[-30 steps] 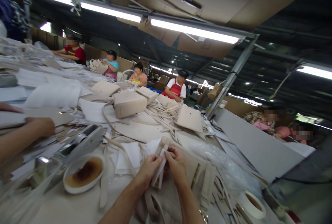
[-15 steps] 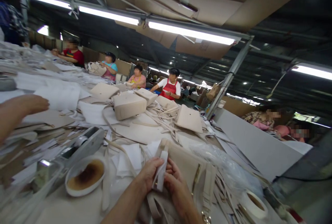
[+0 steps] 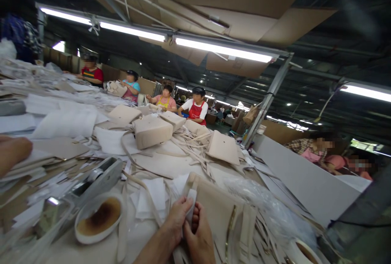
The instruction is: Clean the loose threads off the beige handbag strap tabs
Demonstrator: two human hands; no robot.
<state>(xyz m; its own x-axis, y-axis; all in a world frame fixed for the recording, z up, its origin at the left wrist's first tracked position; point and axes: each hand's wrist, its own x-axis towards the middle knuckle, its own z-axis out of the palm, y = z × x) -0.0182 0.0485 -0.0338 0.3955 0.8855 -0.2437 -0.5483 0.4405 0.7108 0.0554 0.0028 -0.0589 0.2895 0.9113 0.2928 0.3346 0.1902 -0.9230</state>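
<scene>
A pale strap (image 3: 191, 203) is pinched upright between the left hand (image 3: 176, 221) and the right hand (image 3: 198, 237), its long axis running up and away, at the near edge of a beige bag panel (image 3: 218, 211). Both hands are closed on it, thumbs uppermost, forearms entering from below. A white dish of brown glue (image 3: 98, 217) is set to the left, and finished bags (image 3: 152, 130) are stacked farther off.

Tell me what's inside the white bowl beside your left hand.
The white bowl holds a brown, glue-like pool, darker in the middle. Its bottom is covered, so depth stays hidden.

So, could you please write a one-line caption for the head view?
Both hands, left hand and right hand, pinch a white strap beside a beige bag on a cluttered worktable.
</scene>
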